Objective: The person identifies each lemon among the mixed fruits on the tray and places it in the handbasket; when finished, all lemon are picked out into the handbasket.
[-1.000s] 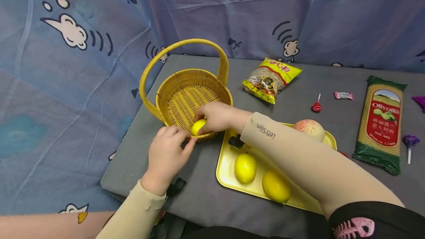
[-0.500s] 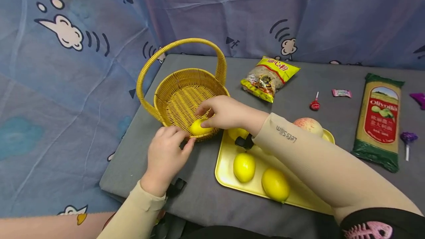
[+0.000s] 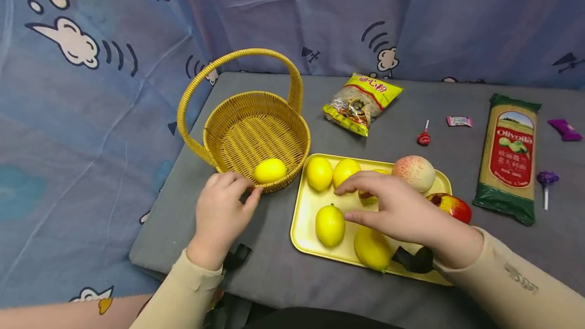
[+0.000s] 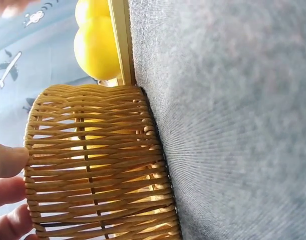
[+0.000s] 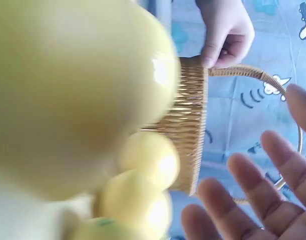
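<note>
My left hand (image 3: 223,215) pinches the near rim of the yellow wicker basket (image 3: 256,136); in the left wrist view, fingertips (image 4: 12,160) lie at the woven rim. One lemon (image 3: 270,170) lies inside the basket by that rim. My right hand (image 3: 397,207) is over the yellow tray (image 3: 303,222), holding nothing, thumb and fingers apart around the space beside a lemon (image 3: 330,225). Other lemons (image 3: 319,173) and a larger yellow fruit (image 3: 372,249) lie on the tray. The right wrist view shows the spread fingers (image 5: 248,175) beside the yellow fruit.
A peach (image 3: 413,172) and a red-yellow fruit (image 3: 450,207) sit at the tray's right end. Behind are a yellow snack-like bag (image 3: 363,103), a red lollipop (image 3: 424,137) and a pink candy (image 3: 459,121). Farther right lie a pasta packet (image 3: 509,159), purple lollipop (image 3: 547,179) and purple candy (image 3: 565,129).
My right hand has let go of the lemon in the basket and moved right, over the tray. My left hand stays at the basket rim. The view has shifted slightly right.
</note>
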`<state>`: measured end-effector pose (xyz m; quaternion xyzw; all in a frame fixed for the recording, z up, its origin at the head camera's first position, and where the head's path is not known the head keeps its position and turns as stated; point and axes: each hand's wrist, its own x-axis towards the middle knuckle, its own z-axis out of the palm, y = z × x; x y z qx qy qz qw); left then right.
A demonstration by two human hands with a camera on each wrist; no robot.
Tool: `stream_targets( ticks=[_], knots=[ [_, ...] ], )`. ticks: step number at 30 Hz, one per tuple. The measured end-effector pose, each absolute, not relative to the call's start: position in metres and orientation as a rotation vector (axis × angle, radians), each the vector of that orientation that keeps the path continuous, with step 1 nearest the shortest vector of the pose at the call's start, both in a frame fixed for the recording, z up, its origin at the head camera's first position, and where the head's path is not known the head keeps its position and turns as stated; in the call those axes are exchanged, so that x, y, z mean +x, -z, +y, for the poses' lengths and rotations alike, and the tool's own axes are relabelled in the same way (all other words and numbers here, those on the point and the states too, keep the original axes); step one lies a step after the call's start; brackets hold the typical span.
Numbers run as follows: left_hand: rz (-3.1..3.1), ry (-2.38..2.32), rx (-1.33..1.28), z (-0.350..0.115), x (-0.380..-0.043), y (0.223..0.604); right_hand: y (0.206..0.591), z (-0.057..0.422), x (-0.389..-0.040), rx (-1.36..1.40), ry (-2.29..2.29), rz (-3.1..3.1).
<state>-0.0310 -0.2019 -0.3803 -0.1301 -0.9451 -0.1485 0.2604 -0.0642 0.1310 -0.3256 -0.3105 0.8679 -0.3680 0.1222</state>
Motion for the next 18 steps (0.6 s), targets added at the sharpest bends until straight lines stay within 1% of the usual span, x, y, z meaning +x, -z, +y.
stream_targets(
  ticks=[4,9,18],
  knots=[
    [-2.554,0.411,-0.349,-0.201,-0.032,0.379,0.340,0.156,-0.042,-0.760,1.093,2.516],
    [-2.562,0.411,-0.338,-0.202,-0.030,0.380,0.360,0.170,-0.023,-0.579,1.071,2.515],
    [-2.562,0.398,-0.343,-0.200,-0.031,0.379,0.382,0.172,-0.011,-0.511,1.067,2.538]
  ],
)
